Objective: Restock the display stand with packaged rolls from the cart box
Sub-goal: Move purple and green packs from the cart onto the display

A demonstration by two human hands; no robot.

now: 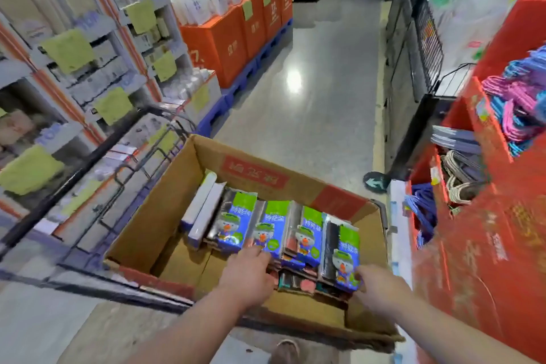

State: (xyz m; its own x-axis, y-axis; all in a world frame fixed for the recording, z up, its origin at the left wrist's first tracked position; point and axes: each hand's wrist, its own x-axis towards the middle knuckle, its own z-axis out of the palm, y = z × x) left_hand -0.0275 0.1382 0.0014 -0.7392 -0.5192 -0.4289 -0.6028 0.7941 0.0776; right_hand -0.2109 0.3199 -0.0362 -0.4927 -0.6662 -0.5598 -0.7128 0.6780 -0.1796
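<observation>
While in the cart box (139, 233), left hand (248, 272) gripping middle pack (274, 224), right hand (381, 287) pinching rightmost pack (345, 257).

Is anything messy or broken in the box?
Yes. The packs in the cardboard box lean unevenly, two at the left end turned edge-on. The box's near rim looks ragged.

One head-worn wide-angle view — forward and down, close over the cart box (141, 232)

Left shelving (74, 47) blurred, labels illegible.
</observation>
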